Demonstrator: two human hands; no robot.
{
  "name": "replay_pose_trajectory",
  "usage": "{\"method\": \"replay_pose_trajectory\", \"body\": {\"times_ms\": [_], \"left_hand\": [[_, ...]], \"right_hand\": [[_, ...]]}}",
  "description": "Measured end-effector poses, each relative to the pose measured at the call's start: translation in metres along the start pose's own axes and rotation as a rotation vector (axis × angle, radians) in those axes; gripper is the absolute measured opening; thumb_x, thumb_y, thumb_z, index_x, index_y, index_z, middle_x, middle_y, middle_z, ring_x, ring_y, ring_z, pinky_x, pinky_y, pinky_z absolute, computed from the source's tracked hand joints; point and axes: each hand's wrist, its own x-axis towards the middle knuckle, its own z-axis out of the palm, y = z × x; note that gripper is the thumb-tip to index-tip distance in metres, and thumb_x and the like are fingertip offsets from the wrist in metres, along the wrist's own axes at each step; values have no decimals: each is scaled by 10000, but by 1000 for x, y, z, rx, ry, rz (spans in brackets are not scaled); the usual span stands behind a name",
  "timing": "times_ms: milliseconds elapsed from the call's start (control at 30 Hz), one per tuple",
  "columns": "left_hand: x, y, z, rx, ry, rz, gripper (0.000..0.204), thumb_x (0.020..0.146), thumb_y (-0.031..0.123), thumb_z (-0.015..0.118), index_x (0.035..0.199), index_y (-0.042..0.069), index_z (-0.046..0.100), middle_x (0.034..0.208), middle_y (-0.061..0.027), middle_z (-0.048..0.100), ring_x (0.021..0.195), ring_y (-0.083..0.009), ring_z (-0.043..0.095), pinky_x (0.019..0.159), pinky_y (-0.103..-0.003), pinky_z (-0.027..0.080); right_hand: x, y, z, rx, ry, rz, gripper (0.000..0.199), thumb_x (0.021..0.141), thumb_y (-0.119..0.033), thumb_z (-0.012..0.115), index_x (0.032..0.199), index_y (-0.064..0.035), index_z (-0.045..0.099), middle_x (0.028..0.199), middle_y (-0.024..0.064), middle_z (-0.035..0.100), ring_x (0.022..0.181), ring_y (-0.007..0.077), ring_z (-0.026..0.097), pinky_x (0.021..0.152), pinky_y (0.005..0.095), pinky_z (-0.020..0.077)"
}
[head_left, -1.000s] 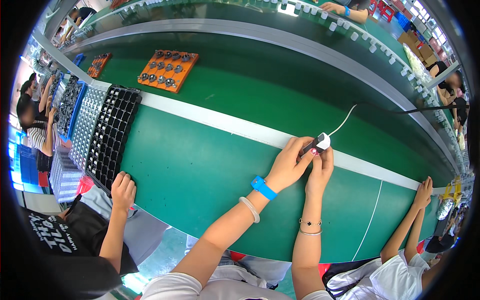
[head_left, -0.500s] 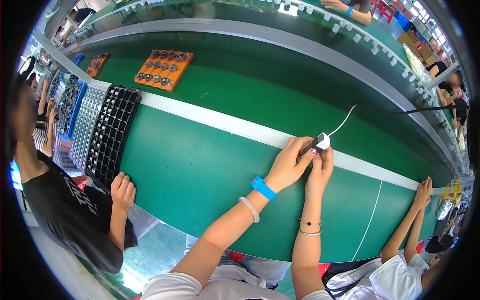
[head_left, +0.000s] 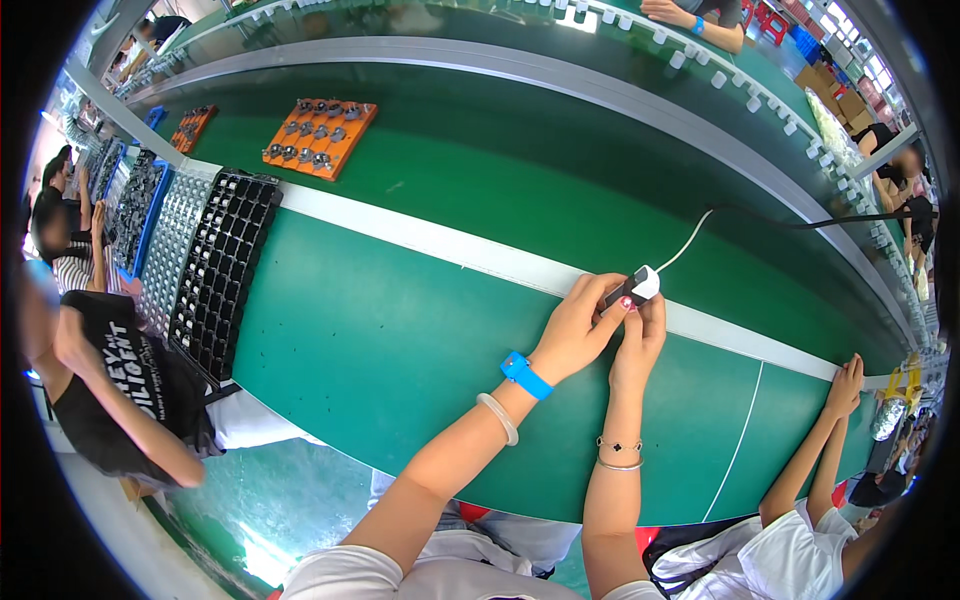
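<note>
Over the far side of the green work surface, my two hands meet around a small white and dark block (head_left: pixel 648 284) with a thin white cable (head_left: pixel 690 240) running from its far end. My left hand (head_left: pixel 575 335), wearing a blue band at the wrist, has thumb and fingers closed on the dark part. My right hand (head_left: pixel 638 350) is closed around the near right side of the same block. Its exact kind is partly hidden by my fingers.
An orange board (head_left: pixel 320 140) with rows of metal parts lies on the darker green strip beyond the white edge (head_left: pixel 420 232). A black compartment tray (head_left: pixel 225 270) stands at left. Co-workers sit on both sides; one rests joined hands (head_left: pixel 848 385) at right. The white cable joins a black one.
The orange board has shifted slightly left. The co-worker at left has leaned back and taken a hand off the table edge. My hands and the block hold their place.
</note>
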Motion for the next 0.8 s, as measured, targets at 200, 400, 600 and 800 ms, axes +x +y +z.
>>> {"method": "replay_pose_trajectory", "body": {"times_ms": [200, 400, 600, 800], "left_hand": [[2, -2, 6, -2, 2, -2, 327, 937, 168, 524, 1230, 27, 489, 1087, -111, 525, 912, -189, 564, 756, -292, 468], [3, -3, 10, 0, 6, 0, 328, 937, 176, 527, 1228, 30, 492, 1081, -107, 525, 909, -187, 563, 757, -291, 465], [4, -7, 13, 7, 4, 3, 329, 937, 182, 528, 1227, 31, 493, 1075, -105, 524, 910, -187, 561, 758, -292, 464], [6, -13, 20, 3, 52, 49, 310, 915, 187, 547, 1185, 39, 513, 1053, -112, 535, 828, -212, 558, 687, -292, 473]], "right_hand": [[3, 4, -6, 12, 0, -2, 376, 898, -35, 444, 1266, 42, 460, 1126, 105, 590, 1025, 157, 554, 910, 297, 421], [4, 5, -10, 12, -7, -6, 374, 898, -34, 449, 1265, 38, 465, 1126, 102, 591, 1024, 156, 554, 907, 298, 423], [5, 9, -13, 20, 2, -12, 370, 901, -37, 451, 1263, 35, 468, 1119, 99, 593, 1014, 152, 556, 901, 296, 425], [8, 14, -18, 20, 1, -15, 364, 898, -34, 447, 1255, 36, 472, 1108, 97, 594, 1006, 149, 556, 895, 296, 429]]}}
